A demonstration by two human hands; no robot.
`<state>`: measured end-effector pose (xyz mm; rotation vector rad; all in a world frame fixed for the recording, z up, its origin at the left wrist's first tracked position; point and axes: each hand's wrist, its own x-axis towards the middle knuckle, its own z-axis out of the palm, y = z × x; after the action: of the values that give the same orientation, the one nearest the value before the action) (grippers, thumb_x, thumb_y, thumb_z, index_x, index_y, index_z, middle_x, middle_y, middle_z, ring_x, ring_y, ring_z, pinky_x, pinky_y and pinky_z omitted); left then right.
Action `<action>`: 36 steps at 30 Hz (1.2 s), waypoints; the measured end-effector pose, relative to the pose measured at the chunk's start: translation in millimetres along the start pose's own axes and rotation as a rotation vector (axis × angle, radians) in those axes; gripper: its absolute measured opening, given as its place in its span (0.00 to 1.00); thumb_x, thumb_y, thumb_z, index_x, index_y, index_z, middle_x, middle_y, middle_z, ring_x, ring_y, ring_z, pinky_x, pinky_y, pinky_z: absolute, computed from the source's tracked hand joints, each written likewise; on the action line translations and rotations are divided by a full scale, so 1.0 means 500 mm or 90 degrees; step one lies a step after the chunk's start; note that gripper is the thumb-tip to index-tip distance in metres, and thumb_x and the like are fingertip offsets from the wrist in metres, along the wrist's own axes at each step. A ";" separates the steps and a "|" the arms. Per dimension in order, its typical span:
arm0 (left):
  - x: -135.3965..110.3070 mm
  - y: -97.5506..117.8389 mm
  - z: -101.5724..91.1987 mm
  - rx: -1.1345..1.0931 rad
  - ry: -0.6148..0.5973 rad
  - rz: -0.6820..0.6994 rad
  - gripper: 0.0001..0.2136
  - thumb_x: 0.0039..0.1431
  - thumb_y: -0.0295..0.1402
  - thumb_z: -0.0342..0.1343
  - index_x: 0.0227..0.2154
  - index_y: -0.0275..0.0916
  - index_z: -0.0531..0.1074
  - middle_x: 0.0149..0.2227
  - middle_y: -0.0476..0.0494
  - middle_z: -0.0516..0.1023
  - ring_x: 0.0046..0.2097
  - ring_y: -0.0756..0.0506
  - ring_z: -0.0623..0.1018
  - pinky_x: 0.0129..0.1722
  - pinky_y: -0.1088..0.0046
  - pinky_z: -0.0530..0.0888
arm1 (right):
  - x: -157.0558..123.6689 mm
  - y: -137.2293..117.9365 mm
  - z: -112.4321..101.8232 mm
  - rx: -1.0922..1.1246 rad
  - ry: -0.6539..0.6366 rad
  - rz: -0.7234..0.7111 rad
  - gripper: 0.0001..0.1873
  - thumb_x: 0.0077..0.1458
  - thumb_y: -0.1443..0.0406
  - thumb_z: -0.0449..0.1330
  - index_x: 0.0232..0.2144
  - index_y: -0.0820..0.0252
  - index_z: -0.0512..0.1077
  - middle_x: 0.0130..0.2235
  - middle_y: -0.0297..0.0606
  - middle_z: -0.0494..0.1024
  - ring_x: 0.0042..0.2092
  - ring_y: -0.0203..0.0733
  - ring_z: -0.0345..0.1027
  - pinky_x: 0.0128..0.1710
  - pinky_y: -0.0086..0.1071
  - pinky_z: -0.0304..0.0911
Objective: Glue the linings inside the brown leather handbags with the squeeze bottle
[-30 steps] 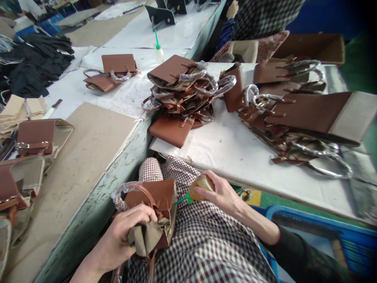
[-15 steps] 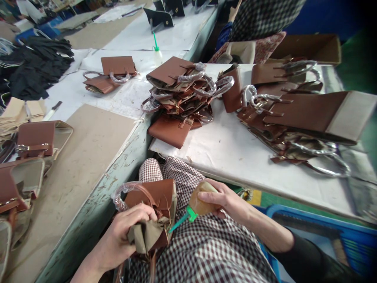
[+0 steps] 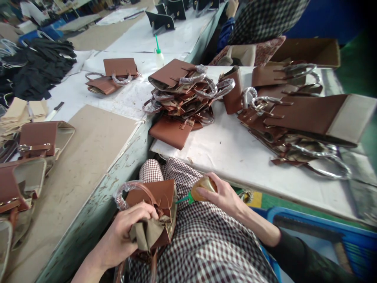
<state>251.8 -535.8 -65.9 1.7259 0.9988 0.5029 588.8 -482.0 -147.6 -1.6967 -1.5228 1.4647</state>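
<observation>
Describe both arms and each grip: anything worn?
The left grip is an ungloved human hand; the left forearm is bare to the picture's edge. The right grip is ungloved too, and the right forearm is bare up to a dark sleeve. No cables or markings show.

- Your left hand (image 3: pixel 126 231) hides part of the brown bag (image 3: pixel 160 192).
- Your right hand (image 3: pixel 223 197) covers part of the amber bottle (image 3: pixel 199 189).
- Left of your left hand, the view's edge cuts off another bag (image 3: pixel 9 179).
</observation>
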 end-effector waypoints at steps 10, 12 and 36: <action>0.003 0.002 0.006 0.002 -0.017 -0.024 0.13 0.63 0.17 0.58 0.38 0.43 0.66 0.44 0.45 0.77 0.45 0.45 0.78 0.45 0.68 0.70 | -0.031 -0.047 -0.027 0.202 -0.150 0.067 0.23 0.55 0.48 0.69 0.43 0.56 0.73 0.28 0.30 0.72 0.25 0.37 0.60 0.22 0.31 0.54; 0.004 0.002 0.006 0.002 -0.019 -0.022 0.13 0.63 0.16 0.58 0.38 0.43 0.66 0.44 0.45 0.77 0.45 0.45 0.78 0.45 0.68 0.70 | -0.041 -0.059 -0.029 0.242 -0.174 0.074 0.23 0.54 0.47 0.70 0.42 0.56 0.73 0.28 0.30 0.72 0.25 0.36 0.59 0.21 0.30 0.52; -0.031 -0.010 -0.091 -0.072 0.251 -0.165 0.09 0.56 0.33 0.69 0.39 0.41 0.80 0.42 0.45 0.82 0.44 0.40 0.80 0.45 0.67 0.74 | -0.036 -0.049 0.004 0.563 -0.004 0.052 0.23 0.54 0.48 0.73 0.44 0.55 0.78 0.34 0.36 0.78 0.28 0.38 0.62 0.21 0.28 0.53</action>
<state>207.8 -521.6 -51.4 1.3972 1.4226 0.7321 578.9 -491.5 -120.2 -1.1980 -0.6128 1.7987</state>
